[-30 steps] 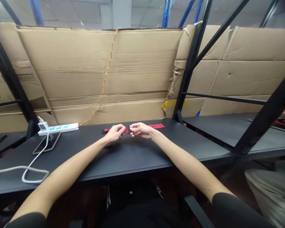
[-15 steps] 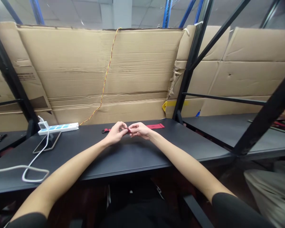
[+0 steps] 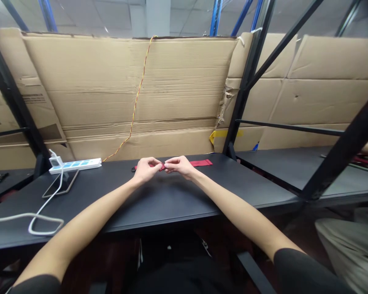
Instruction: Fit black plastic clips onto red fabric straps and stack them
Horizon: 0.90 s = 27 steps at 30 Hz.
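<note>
Close together over the desk, both hands pinch at a small red piece of strap [image 3: 162, 167] with a dark bit at its right end. My left hand [image 3: 146, 169] is closed on its left side, thumb against fingers. On the dark end, the fingertips of my right hand [image 3: 180, 166] are closed too. Behind the hands lies a flat red strap [image 3: 203, 163], its right end showing past my right hand. A black ring or buckle [image 3: 133, 169] shows just left of my left hand. The hands hide how these red parts join.
On the left of the black desk [image 3: 171, 204] lie a white power strip [image 3: 79, 165], a phone or tablet [image 3: 61, 183] and a white cable [image 3: 47, 233]. A cardboard sheet [image 3: 178, 90] stands behind. Black rack posts [image 3: 245, 81] flank the desk. Another person's arm shows at far right.
The small red piece between the hands has turned and shows more now. My left fingers have straightened and shifted slightly left; my right hand has risen a little.
</note>
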Tool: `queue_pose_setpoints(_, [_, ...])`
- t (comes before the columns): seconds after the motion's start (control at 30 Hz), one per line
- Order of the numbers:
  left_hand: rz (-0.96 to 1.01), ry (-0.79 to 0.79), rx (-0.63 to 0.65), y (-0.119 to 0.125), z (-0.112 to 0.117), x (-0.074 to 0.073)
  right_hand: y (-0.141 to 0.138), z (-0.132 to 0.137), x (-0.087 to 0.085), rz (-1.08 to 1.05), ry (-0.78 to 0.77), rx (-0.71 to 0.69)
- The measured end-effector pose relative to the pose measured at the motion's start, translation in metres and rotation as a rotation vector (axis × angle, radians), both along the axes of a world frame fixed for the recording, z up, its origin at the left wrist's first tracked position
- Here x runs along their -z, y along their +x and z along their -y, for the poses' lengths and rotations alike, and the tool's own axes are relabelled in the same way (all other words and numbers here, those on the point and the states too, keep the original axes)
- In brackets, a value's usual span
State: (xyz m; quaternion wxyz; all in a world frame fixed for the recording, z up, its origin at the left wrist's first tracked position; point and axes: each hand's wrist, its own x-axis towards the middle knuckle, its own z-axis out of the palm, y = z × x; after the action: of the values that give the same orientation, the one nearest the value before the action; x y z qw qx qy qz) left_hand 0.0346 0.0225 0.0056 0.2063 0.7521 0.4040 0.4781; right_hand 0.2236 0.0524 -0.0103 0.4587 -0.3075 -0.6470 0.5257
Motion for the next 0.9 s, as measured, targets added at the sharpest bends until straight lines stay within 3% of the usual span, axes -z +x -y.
queue_pose_setpoints(0.13, [-0.005, -0.018, -0.01, 0.0008, 0.0015, -0.0002, 0.0006, 0.0037, -0.0013, 0.02, 0.012, -0.051])
queue_pose_setpoints(0.3, [0.032, -0.038, 0.05, -0.0013, -0.001, 0.0001, 0.0043, 0.0054, -0.0014, -0.059, -0.085, -0.155])
queue_pose_setpoints(0.6, [0.046, -0.037, 0.137, 0.0004, -0.0037, 0.0048, 0.0041, 0.0029, -0.0032, -0.104, -0.18, -0.183])
queue_pose_setpoints(0.9, [0.079, -0.058, 0.189, 0.0027, -0.0003, 0.006, -0.0007, 0.0042, -0.0026, -0.194, -0.115, -0.177])
